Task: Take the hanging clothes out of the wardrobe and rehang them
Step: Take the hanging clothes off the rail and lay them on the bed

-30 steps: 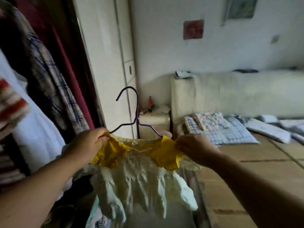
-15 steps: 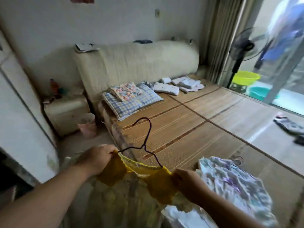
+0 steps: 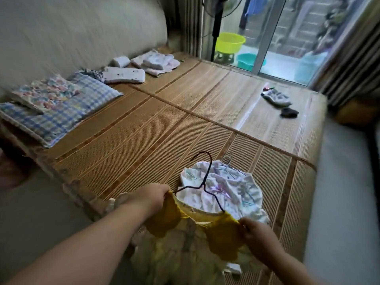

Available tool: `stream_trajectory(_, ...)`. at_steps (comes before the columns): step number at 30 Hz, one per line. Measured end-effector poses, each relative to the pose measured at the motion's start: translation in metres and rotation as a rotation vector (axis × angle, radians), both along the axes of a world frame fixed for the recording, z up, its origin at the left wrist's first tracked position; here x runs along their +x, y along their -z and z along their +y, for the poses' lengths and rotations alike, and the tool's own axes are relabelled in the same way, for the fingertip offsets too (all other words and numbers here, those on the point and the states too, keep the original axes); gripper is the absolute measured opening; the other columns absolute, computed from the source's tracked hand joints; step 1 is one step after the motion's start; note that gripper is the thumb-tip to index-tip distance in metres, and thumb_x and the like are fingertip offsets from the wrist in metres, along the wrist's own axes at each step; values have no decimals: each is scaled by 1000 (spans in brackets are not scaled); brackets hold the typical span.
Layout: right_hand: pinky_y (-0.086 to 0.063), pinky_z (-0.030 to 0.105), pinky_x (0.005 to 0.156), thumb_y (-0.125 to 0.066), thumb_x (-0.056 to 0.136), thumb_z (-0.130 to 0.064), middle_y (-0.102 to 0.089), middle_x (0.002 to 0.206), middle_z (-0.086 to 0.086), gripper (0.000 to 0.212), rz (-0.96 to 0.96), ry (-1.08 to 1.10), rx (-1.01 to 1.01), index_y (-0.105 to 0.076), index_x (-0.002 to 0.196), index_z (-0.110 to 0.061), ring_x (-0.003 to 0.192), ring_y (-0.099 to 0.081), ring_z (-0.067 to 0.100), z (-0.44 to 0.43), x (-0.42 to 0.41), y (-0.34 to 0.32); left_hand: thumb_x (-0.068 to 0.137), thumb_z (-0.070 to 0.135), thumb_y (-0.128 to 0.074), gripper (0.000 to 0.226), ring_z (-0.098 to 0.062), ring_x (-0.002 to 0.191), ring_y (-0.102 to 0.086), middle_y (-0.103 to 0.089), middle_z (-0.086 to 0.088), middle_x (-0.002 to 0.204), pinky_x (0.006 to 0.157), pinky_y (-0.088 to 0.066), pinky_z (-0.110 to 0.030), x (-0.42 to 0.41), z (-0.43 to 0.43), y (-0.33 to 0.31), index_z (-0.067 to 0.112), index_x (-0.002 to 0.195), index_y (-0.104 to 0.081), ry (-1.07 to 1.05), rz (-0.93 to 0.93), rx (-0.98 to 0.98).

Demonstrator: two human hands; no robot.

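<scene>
Pinching the yellow dress (image 3: 185, 245) by both shoulders — left hand (image 3: 151, 197), right hand (image 3: 258, 233).

You hold a yellow garment (image 3: 186, 241) by its shoulders. Your left hand (image 3: 153, 195) grips one shoulder and your right hand (image 3: 258, 233) grips the other. A dark wire hanger (image 3: 206, 180) sits in the neckline, its hook tilted out over the bed's woven mat (image 3: 133, 136). Just beyond, a white flowered garment (image 3: 232, 191) lies crumpled on the mat, with a pale hanger hook (image 3: 227, 156) at its far edge. A checked pillow (image 3: 67, 114) lies at the left, with folded cloths (image 3: 156, 61) farther along. A yellow basin (image 3: 230, 43) and a teal basin (image 3: 247, 61) stand by the glass door (image 3: 287, 38).
</scene>
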State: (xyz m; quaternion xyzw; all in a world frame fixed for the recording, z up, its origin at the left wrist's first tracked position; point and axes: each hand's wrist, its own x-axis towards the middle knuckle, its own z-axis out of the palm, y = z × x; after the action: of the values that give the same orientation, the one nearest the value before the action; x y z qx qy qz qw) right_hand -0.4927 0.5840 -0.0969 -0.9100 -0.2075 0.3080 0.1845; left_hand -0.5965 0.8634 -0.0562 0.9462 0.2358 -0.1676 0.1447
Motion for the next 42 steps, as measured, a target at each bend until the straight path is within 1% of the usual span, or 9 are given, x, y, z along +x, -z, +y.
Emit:
stream_trajectory(3, -47, 24, 61, -50, 87, -11, -65, 85, -7, 28, -10, 118, 26, -65, 103, -29, 74, -60, 9, -6, 51, 16, 94, 23, -33, 24, -27, 104, -56, -57, 0, 111, 80, -44, -36, 70, -5, 12, 27, 104, -54, 25, 14, 14)
stream_trajectory(9, -53, 38, 71, -48, 88, -12, -68, 89, -1, 29, -20, 308, 118, -66, 105, -28, 78, -61, 17, -3, 149, 54, 93, 21, -34, 17, -31, 103, -56, -59, -5, 111, 79, -43, -36, 192, -9, 49, 26, 87, -50, 10, -19, -10)
stream_trajectory(14, -47, 27, 62, -43, 87, -2, -65, 94, 0, 40, 102, 263, 21, -63, 113, -26, 80, -59, 14, 8, 197, 103, 94, 28, -34, 28, -30, 112, -54, -59, -4, 120, 91, -42, -41, 242, -9, 101, 32, 113, -54, 23, 76, -39)
stream_trajectory(17, -53, 37, 81, -44, 86, -5, -68, 103, 4, 41, 142, 202, -78, -63, 113, -28, 92, -63, 22, 17, 214, 145, 94, 34, -36, 35, -31, 120, -51, -54, -5, 134, 98, -40, -41, 257, -3, 145, 38, 127, -47, 29, 190, -143)
stream_trajectory(19, -51, 33, 83, -45, 84, -7, -67, 107, 6, 40, 152, 169, -150, -62, 113, -29, 96, -62, 22, 23, 222, 177, 94, 33, -41, 40, -30, 124, -49, -49, -6, 140, 102, -40, -39, 265, -1, 171, 35, 134, -45, 33, 196, -201)
stream_trajectory(21, -45, 29, 80, -44, 86, -17, -64, 111, 7, 34, 133, 239, -209, -60, 113, -30, 101, -59, 25, 25, 230, 211, 94, 28, -45, 43, -28, 127, -47, -48, -6, 142, 105, -39, -39, 269, -4, 196, 32, 137, -44, 52, 172, -228)
stream_trajectory(24, -40, 40, 93, -39, 92, -37, -58, 122, 10, 38, 69, 408, -189, -51, 127, -29, 112, -52, 30, 25, 236, 247, 94, 28, -50, 47, -27, 133, -39, -38, -7, 147, 109, -33, -36, 256, -11, 222, 26, 140, -40, 80, 155, -234)
stream_trajectory(29, -24, 50, 111, -50, 90, -47, -20, 156, 1, 72, -126, 113, -226, -13, 149, -28, 143, -18, 26, 39, 213, 231, 91, 38, -52, 61, -24, 143, -22, -16, -2, 158, 115, -25, -41, 197, -7, 224, 32, 146, -27, -31, 162, -214)
stream_trajectory(42, -15, 50, 114, -49, 91, -36, -14, 158, 0, 61, -341, -749, 146, -21, 145, -40, 146, -10, 22, 195, 84, 30, 93, 38, -50, 65, -19, 146, -7, -2, 6, 159, 116, -15, -45, 2, 36, 24, 36, 148, -15, -242, 68, 49)
